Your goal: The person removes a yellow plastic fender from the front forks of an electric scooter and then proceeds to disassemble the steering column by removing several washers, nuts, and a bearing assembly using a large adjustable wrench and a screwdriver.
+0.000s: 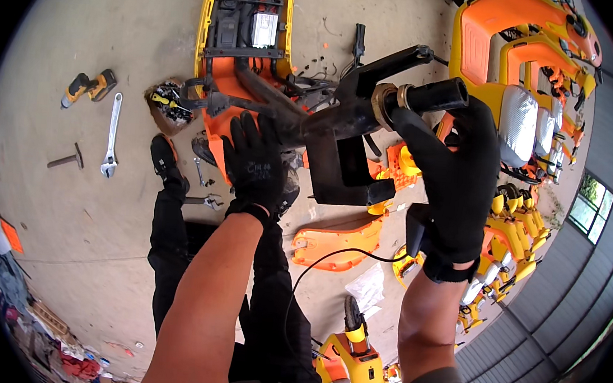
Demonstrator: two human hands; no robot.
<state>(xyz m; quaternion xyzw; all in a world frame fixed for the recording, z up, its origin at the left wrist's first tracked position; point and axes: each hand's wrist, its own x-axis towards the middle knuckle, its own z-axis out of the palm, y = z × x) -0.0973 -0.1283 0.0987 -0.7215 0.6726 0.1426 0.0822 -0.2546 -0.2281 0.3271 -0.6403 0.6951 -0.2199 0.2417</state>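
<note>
In the head view, the black steering tube (436,96) lay slantwise near the middle of the picture, at the end of a dark frame (274,95) that joined an orange-and-yellow body (205,29). Its long axis ran from lower left to upper right, the open end pointing right and a little upward, with two brass-coloured rings (383,105) around it. The gloved right hand (459,178) was part-curled in a wide C about that end, thumb beside the rings and fingers beyond the tube, perhaps to steady or turn something there; whether it pressed firmly, I could not tell. The gloved left hand (257,162) lay over the frame with fingers nearly straight, likely bracing it; any clasp underneath was hidden. A bracket (351,170) hung below the tube. On the floor to the left lay a drill (88,88), an adjustable wrench (112,133) and a hammer (66,157), presumably to be handy, near a box of small parts (171,107).
</note>
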